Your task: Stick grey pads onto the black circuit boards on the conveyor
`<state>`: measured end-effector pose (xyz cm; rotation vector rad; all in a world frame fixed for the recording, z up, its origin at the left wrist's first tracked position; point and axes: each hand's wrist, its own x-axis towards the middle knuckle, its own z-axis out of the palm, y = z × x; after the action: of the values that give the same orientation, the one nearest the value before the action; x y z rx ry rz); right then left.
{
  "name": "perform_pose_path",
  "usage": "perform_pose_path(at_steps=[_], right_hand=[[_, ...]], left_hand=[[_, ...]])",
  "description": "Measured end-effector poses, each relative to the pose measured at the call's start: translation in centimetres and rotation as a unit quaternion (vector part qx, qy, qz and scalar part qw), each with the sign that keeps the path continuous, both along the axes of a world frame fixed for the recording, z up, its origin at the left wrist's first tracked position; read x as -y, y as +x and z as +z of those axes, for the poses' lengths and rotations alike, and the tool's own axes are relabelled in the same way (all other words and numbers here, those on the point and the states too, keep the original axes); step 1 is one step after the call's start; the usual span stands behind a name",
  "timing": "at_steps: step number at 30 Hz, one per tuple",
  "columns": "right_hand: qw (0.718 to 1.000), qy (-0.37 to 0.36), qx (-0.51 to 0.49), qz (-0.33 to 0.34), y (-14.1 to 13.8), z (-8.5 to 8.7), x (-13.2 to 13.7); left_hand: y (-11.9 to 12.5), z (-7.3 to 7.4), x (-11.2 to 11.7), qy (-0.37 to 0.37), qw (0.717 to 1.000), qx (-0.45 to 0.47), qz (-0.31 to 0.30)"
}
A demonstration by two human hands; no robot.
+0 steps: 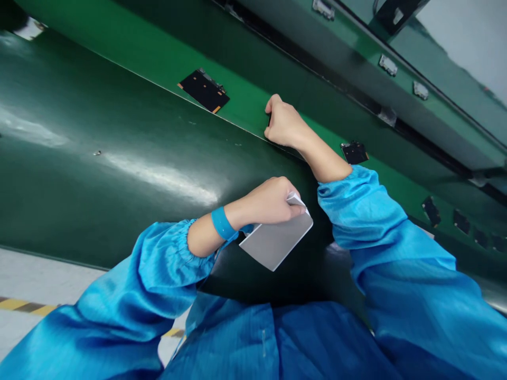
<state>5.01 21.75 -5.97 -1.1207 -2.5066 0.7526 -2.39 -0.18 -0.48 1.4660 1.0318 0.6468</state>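
left hand (273,203) pinches a grey-white sheet (275,244); right hand (287,124) curls its fingers at a dark sliver (270,120) over the green strip (245,108), grip unclear; a black board (203,91) nearby is too small to read.

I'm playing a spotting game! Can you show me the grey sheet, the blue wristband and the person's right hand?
Grey sheet (276,245): head view, on its flat face.
Blue wristband (222,223): head view, middle of the band.
Right hand (287,123): head view, back of the hand.

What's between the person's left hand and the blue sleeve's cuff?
In the head view, a bare wrist with a blue band around it separates left hand and sleeve.
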Motion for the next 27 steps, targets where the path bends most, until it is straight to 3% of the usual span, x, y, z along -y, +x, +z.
perform_pose_path(at_steps=[3,7,11,15,19,23,27], right_hand=[[1.0,-0.005,0.007,-0.022,1.5,0.4,-1.4],[0.998,-0.037,-0.011,-0.049,3.9,2.5,-2.4],[0.985,-0.086,-0.132,-0.067,3.6,4.6,-1.5],[0.955,-0.195,-0.219,-0.05,-0.4,6.0,0.8],[0.943,-0.282,-0.175,-0.031,-5.6,6.5,3.3],[0.952,-0.286,-0.104,-0.037,-9.9,6.5,4.2],[0.965,-0.257,-0.045,-0.039,-12.5,6.3,3.7]], left_hand=[[0.0,-0.1,0.0,-0.002,1.0,-0.001,0.001],[0.1,-0.2,0.1,0.002,1.0,0.0,-0.001],[0.2,-0.1,0.3,0.012,1.0,-0.015,-0.005],[0.1,0.0,0.4,0.025,0.999,-0.02,-0.013],[0.0,0.1,0.5,0.034,0.999,-0.009,-0.015],[0.0,0.2,0.5,0.033,0.999,0.009,-0.026],[0.1,0.0,0.4,0.043,0.999,0.007,-0.031]])
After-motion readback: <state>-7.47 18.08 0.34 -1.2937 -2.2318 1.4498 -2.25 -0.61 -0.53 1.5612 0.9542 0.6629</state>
